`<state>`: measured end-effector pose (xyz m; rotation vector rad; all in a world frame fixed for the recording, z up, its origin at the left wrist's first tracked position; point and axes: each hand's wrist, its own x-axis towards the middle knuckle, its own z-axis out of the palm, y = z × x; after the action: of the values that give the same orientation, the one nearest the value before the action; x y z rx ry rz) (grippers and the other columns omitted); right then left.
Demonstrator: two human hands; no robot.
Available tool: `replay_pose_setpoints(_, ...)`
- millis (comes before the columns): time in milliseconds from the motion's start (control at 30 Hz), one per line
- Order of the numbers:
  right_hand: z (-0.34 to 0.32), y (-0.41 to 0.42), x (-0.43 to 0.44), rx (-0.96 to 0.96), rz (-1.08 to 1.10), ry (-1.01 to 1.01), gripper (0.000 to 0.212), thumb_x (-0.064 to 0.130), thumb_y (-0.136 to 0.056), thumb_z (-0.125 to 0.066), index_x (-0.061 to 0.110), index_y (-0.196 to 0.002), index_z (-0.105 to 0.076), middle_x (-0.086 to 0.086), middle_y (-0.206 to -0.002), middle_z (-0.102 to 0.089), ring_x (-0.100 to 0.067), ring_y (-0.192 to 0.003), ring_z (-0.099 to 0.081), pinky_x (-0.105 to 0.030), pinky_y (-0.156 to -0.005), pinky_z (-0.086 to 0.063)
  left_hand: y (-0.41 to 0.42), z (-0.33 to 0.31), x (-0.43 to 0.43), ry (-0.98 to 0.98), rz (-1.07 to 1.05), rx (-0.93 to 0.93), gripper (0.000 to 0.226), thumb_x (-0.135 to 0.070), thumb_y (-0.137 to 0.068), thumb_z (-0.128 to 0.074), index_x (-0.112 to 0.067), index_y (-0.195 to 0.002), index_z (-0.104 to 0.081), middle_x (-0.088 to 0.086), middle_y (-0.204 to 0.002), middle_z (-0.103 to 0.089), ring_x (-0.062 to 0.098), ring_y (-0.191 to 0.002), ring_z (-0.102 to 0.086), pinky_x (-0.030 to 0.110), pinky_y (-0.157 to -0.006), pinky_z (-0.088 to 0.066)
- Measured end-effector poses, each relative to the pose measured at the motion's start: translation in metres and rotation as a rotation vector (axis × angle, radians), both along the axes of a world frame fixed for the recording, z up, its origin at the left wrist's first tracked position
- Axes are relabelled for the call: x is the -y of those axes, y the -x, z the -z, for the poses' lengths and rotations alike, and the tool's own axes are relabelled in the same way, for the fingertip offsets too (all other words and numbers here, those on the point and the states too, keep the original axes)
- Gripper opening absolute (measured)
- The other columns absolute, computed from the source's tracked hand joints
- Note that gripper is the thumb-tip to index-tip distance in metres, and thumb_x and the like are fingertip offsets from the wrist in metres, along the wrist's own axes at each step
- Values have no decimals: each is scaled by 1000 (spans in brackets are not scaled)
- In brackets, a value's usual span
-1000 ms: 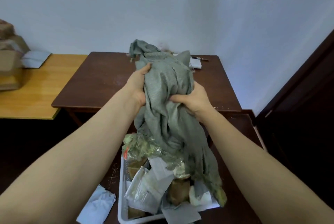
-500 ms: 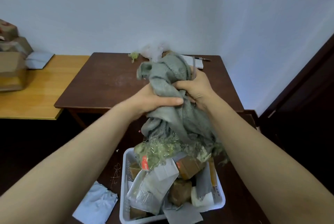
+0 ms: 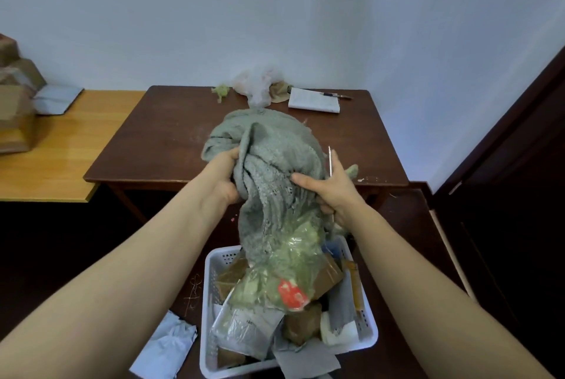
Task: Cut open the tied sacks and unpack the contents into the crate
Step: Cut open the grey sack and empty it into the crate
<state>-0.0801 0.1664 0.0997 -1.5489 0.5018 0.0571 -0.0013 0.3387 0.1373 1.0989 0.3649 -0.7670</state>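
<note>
Dark brown table [image 3: 159, 140] against a pale wall, with a light wooden table [image 3: 61, 146] butted against its left side. Dark door [image 3: 519, 164] at the right edge. Cardboard boxes [image 3: 15, 115] stacked on the light table, far left.

Grey woven sack [image 3: 275, 158] is held in the air in front of the dark table, mouth pointing down over the crate. White plastic crate [image 3: 224, 258] sits below it on a darker, lower surface nearer the camera.

Left hand [image 3: 221, 177] clenches a fold of the sack's left side. Right hand [image 3: 333, 189] grasps the sack's right side, thumb laid across the cloth, fingers hidden behind. The same hand also holds a thin metal blade [image 3: 330, 161] that sticks straight up past the fingers.

Clear plastic bag [image 3: 284, 271] with green contents and a red label is halfway out of the sack's mouth, its lower end resting on the pile in the crate. The crate is heaped with brown parcels [image 3: 328, 279] and a grey mailer bag [image 3: 241, 326]; some stick out over the near rim.

Crumpled pale wrapper [image 3: 166, 345] lies just left of the crate. At the back of the dark table: a crumpled white plastic bag [image 3: 258, 82], a notepad [image 3: 315, 100] to its right, and a pen [image 3: 336, 95] at the notepad's far edge.
</note>
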Motion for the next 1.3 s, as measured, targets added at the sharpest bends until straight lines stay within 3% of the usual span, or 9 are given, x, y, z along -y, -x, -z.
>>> replay_pose_setpoints(133,6,-10,-11,158,-6,-198,83,16,-62,-87,25,-132,-45,0,-93,-69,-5,-36,-45,-16,-31,-31,12,3,12,-61,60,89,47,-22,-101,-38,-3,-64,-59,13,-63,-57,23,-54,-55,25,-46,-48)
replay_pose_setpoints(300,10,-15,-17,271,104,20,69,1,-57,-87,18,-116,-55,4,-105,-66,-11,-96,-64,-17,-72,-51,4,16,-2,-438,134,157,24,-23,-95,-53,1,-98,-55,18,-98,-57,29,-84,-55,34,-74,-49)
replay_pose_setpoints(400,12,-16,-11,276,72,125,72,1,-57,-86,18,-118,-53,6,-109,-64,-9,-102,-60,-15,-79,-47,-6,15,-21,-815,-116,420,71,-26,-80,-71,-13,-140,-35,10,-132,-43,27,-113,-49,37,-91,-46)
replay_pose_setpoints(533,6,-17,-7,253,71,171,76,2,-58,-85,14,-125,-51,-1,-116,-63,-16,-109,-59,-30,-90,-48,0,4,-34,-171,339,545,68,-35,-65,-78,-28,-127,-50,-4,-118,-63,21,-109,-60,34,-79,-53)
replay_pose_setpoints(633,-1,-17,-21,253,-48,-8,71,11,-61,-78,15,-127,-52,-1,-111,-66,-11,-95,-66,-25,-74,-56,11,17,-22,-271,550,724,102,-36,-47,-91,-30,-131,-33,-7,-124,-59,5,-112,-59,27,-93,-50)
replay_pose_setpoints(733,-4,-14,-30,207,-161,-134,46,20,-70,-59,19,-116,-57,9,-70,-68,-1,-39,-53,-15,-31,-34,21,32,-7,-500,381,947,103,-42,-37,-94,-37,-119,-33,-15,-119,-56,-10,-109,-53,21,-96,-43)
replay_pose_setpoints(867,-4,-12,-20,84,-315,-63,46,-8,-75,-60,16,-113,-52,9,-45,-55,-4,-27,-36,-15,-29,-25,19,50,-14,-786,237,978,69,-48,-46,-87,-26,-104,-56,-2,-115,-66,15,-107,-60,36,-89,-51)
replay_pose_setpoints(1067,-15,-1,-1,152,-190,-70,81,13,-73,-79,24,-142,-38,-12,-131,-53,9,-45,-55,-5,-38,-37,5,63,-36,-1018,-117,752,35,-34,-65,-78,-15,-91,-67,10,-95,-69,30,-90,-63,32,-67,-47)
replay_pose_setpoints(1300,33,34,-33,163,-531,212,120,43,-48,-90,36,-148,-22,30,-138,-29,9,-127,-33,-20,-100,-38,11,69,-45,-1014,-343,549,37,-38,-65,-77,-15,-93,-68,7,-94,-68,27,-85,-63,33,-69,-50)
